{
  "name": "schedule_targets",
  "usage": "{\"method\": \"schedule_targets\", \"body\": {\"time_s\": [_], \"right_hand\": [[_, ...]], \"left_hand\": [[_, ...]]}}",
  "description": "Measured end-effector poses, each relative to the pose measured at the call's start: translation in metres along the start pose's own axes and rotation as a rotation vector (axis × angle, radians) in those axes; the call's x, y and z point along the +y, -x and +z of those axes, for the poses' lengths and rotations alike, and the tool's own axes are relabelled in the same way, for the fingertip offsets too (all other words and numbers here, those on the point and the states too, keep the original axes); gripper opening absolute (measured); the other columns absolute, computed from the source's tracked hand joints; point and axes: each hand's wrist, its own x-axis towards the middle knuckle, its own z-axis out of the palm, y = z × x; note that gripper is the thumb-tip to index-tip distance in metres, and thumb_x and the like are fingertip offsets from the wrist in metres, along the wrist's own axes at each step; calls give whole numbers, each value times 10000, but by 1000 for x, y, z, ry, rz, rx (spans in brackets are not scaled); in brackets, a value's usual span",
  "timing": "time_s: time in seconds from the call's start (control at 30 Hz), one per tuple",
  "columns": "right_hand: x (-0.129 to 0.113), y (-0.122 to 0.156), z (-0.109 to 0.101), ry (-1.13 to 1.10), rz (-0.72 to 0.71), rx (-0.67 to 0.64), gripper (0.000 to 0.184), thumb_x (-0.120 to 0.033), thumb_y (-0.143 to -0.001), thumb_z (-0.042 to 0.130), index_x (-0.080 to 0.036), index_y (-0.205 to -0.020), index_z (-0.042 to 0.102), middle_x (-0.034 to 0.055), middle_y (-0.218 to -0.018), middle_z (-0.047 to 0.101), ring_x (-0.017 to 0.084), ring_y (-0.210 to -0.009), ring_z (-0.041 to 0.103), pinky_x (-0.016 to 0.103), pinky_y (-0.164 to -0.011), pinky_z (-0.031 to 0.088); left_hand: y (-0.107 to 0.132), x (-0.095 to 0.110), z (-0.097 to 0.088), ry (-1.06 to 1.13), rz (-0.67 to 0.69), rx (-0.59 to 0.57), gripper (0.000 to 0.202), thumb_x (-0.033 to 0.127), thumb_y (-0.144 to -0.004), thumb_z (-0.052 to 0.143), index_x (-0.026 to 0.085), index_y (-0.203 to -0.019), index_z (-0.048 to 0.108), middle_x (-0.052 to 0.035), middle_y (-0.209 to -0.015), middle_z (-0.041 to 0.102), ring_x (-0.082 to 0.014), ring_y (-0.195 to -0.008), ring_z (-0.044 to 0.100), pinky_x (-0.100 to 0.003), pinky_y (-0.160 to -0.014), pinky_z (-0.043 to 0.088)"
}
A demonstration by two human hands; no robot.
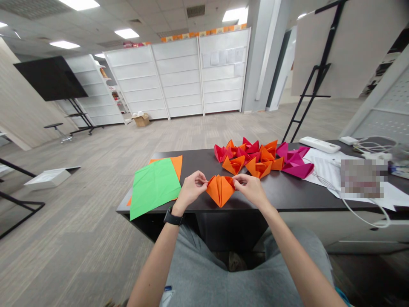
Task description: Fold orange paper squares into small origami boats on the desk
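An orange folded paper piece is held at the front edge of the dark desk, its point facing me and pleats running down its middle. My left hand pinches its left corner between thumb and fingers. On the opposite corner, my right hand has a similar pinch. Just beyond lie several finished-looking folded paper shapes: orange ones, red ones and magenta ones. Left of my left hand, a green paper sheet lies over orange paper.
The dark desk ends close to my lap. At its right are white papers, a looping white cable, a white power strip and a blurred patch. An easel-like stand rises behind, and white shelving lines the back.
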Motion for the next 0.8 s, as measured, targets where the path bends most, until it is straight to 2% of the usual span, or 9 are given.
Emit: {"method": "schedule_targets", "body": {"time_s": [0.23,0.57,0.8], "right_hand": [[13,6,9,-47,80,116,169,-286,-757,582,-201,-813,717,41,-757,755,230,-682,730,330,-652,600],[8,17,16,-137,205,291,188,-328,-761,590,-187,-838,688,68,-804,765,239,-704,740,325,-656,603],[18,20,16,-136,285,326,198,-331,-740,609,-175,-836,682,78,-742,760,250,-658,741,325,-635,598]], "left_hand": [[2,5,4,-27,24,59,104,167,-761,620,190,-838,555,-1,-804,647,-134,-775,673,-212,-651,542],[6,4,14,7,31,178,76,180,-778,580,198,-817,517,6,-809,605,-126,-776,634,-207,-648,514],[8,-1,16,-64,42,207,69,161,-776,561,200,-795,508,22,-777,597,-115,-740,611,-204,-673,487]]}}
